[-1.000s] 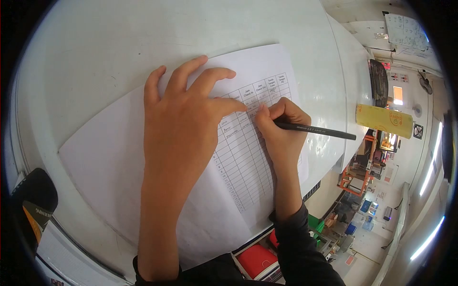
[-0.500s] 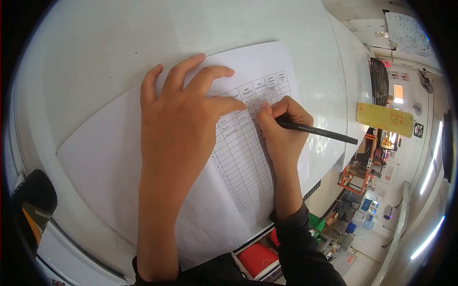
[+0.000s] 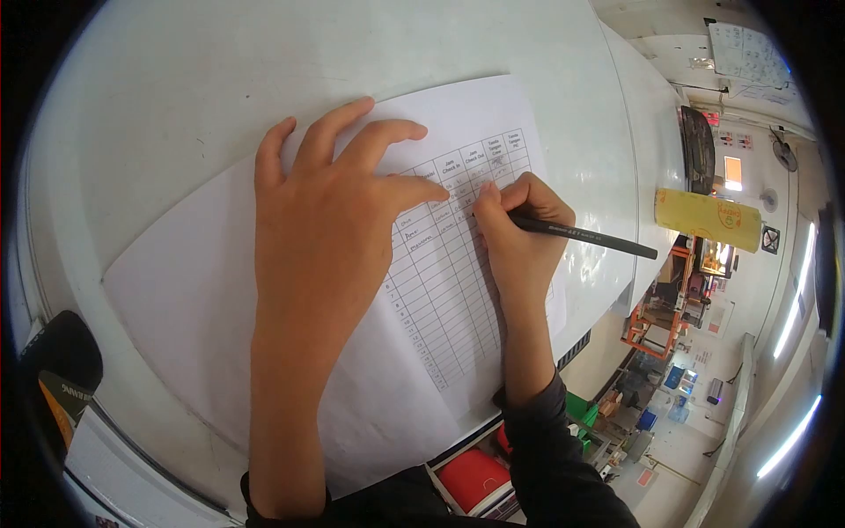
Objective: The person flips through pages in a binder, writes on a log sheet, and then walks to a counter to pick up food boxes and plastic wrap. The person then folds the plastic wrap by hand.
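A printed form with a table [image 3: 440,290] lies on the white tabletop, its first rows filled with handwriting. My left hand [image 3: 330,211] rests on the paper with fingers spread, the thumb near the filled rows. My right hand [image 3: 524,229] grips a black pen [image 3: 598,237] between thumb and fingers. The pen's back end points right; its tip is hidden behind my fingers at the right-hand columns. A large white sheet [image 3: 194,299] spreads under my left forearm, curving up toward the left.
A yellow roll [image 3: 709,220] and a dark monitor-like object [image 3: 698,150] are at the right. Below the table edge sits a red item [image 3: 471,480] in an open drawer or box. A black object [image 3: 66,361] lies at lower left. Shelves with blue and orange items fill the background.
The view shifts very slightly, so everything sits a few pixels further left. The pen hand moves only minutely at the columns; my left hand keeps its place on the paper.
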Tool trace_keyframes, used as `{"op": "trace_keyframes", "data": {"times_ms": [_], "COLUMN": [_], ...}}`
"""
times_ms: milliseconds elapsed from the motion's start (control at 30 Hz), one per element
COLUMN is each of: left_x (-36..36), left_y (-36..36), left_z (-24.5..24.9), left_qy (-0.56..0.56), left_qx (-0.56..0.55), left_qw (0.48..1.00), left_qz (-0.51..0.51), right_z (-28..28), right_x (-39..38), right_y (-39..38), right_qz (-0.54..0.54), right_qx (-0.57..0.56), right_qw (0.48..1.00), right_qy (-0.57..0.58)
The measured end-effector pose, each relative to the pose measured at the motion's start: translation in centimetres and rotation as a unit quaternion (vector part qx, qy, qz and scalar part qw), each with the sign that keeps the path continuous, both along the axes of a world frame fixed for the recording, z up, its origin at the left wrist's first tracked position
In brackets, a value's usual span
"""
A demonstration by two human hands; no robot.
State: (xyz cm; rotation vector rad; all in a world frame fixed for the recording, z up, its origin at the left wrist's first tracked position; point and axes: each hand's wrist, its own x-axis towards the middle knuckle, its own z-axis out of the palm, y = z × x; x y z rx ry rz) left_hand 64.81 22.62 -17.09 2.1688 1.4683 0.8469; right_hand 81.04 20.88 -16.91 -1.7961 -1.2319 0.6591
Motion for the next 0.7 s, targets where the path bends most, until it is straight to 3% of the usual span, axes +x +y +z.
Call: {"op": "trace_keyframes", "data": {"times_ms": [233,300,700], "left_x": [-0.1,-0.1,-0.4], "left_y": [0.0,0.0,0.1], "left_z": [0.3,0.3,0.7], "left_qy": [0.003,0.002,0.007], "left_qx": [-0.003,-0.003,-0.015], "left_qw": [1.0,1.0,1.0], "left_qz": [-0.002,-0.001,-0.008], "right_z": [-0.1,0.5,1.2], "right_x": [0.4,0.8,2.8], "right_y": [0.0,0.3,1.3], "right_qz": [-0.013,-0.107,-0.108], "right_qx": [0.024,0.12,0.193], "right_qw": [0.999,0.974,0.966], "right_qy": [0.025,0.157,0.133]}}
